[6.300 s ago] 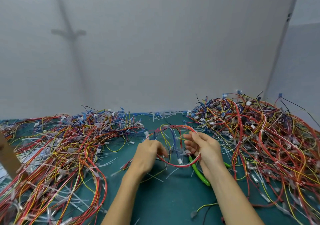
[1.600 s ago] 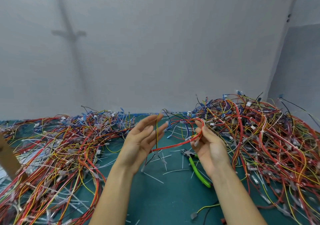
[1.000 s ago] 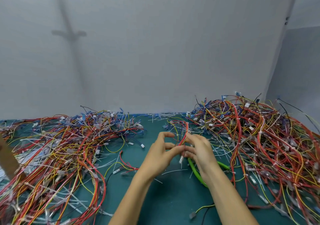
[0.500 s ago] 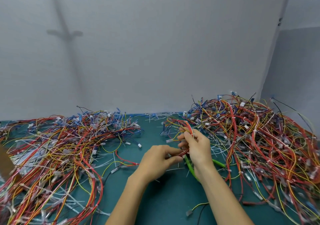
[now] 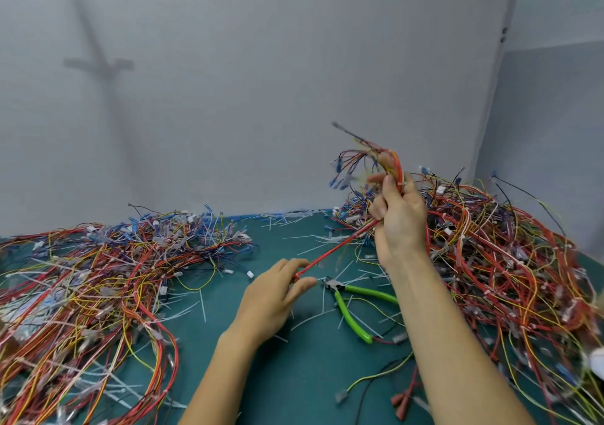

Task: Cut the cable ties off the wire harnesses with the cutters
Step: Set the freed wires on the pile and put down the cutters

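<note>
Harness (image 5: 336,248) of thin red wires, taut, straight

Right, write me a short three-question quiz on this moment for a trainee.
1. True or false: the right hand holds the cutters.
2. What does the left hand pinch? A) a red wire B) a loose cable tie C) a cutter handle
3. Fill in: the cutters' handles are ___.
Key: 1 false, they lie on the mat while the right hand grips the wire harness; 2 A; 3 green.
</note>
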